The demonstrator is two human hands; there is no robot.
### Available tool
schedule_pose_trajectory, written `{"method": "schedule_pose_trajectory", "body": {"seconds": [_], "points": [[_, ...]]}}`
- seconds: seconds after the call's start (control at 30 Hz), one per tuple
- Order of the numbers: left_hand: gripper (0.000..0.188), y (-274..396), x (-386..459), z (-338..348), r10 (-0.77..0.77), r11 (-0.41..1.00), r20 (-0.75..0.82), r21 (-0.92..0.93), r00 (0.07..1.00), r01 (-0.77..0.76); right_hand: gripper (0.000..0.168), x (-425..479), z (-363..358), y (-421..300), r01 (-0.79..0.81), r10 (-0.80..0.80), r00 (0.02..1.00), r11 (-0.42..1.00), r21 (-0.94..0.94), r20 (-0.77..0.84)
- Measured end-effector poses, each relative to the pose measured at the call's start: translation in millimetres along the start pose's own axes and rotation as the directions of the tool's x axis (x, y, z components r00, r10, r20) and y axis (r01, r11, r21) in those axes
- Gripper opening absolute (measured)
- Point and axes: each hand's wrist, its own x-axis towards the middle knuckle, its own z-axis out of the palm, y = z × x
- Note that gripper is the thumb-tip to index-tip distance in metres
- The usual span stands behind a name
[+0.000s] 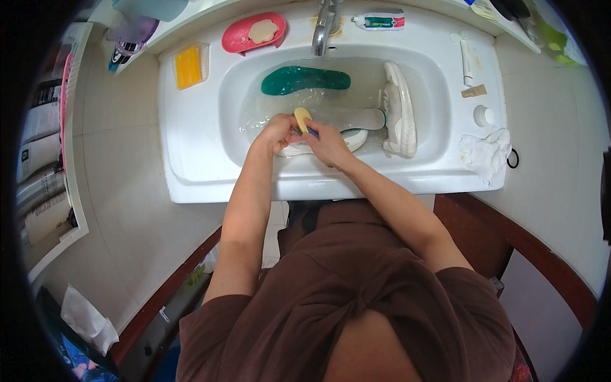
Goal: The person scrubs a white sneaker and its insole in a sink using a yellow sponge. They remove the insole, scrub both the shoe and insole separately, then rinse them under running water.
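My right hand (329, 143) grips a yellow and blue object (302, 119), which looks like a small scrubbing brush. My left hand (278, 132) meets it from the other side with curled fingers; what those fingers hold is hidden. Under both hands a white shoe (355, 141) lies partly in cloudy water. Just beyond it, a grey insole with a green edge (365, 118) lies in the water. Farther back floats a green insole (305, 80). The other white shoe (401, 112) rests on its side at the right of the basin.
The white sink (191, 157) holds the water below a chrome faucet (326, 28). Along its rim are a pink soap dish (234, 36), a yellow bar in a clear box (188, 67), a toothpaste tube (382, 21) and a crumpled white cloth (486, 153). Shelves (79, 191) stand left.
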Motion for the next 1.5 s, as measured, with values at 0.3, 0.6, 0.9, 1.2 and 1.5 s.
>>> {"method": "schedule_pose_trajectory", "body": {"seconds": [0.3, 0.6, 0.9, 1.2, 1.5], "points": [[0.018, -9, 1, 13, 0.072, 0.966, -0.048, -0.247, 0.996, -0.082, 0.039, 34, -23, 34, -0.143, 0.129, 0.989, 0.96, -0.239, -0.073], [0.035, -27, 3, 20, 0.177, 0.952, -0.091, -0.236, 0.98, -0.194, 0.041, -1, -30, -12, -0.086, 0.102, 0.993, 0.964, -0.25, 0.052], [0.04, -36, -65, 56, 0.318, 0.944, -0.275, 0.004, 0.908, -0.329, 0.033, 14, -83, 47, -0.211, 0.181, 0.977, 0.857, -0.471, -0.108], [0.036, -49, -56, 31, 0.511, 0.776, -0.292, 0.562, 0.809, -0.287, 0.035, -27, -38, -16, 0.032, -0.011, 0.995, 0.976, -0.215, 0.1], [0.014, -56, -97, 50, 0.605, 0.656, -0.177, 0.663, 0.776, -0.36, 0.031, 0, -76, 37, -0.285, 0.282, 0.957, 0.863, -0.418, -0.072]]}}
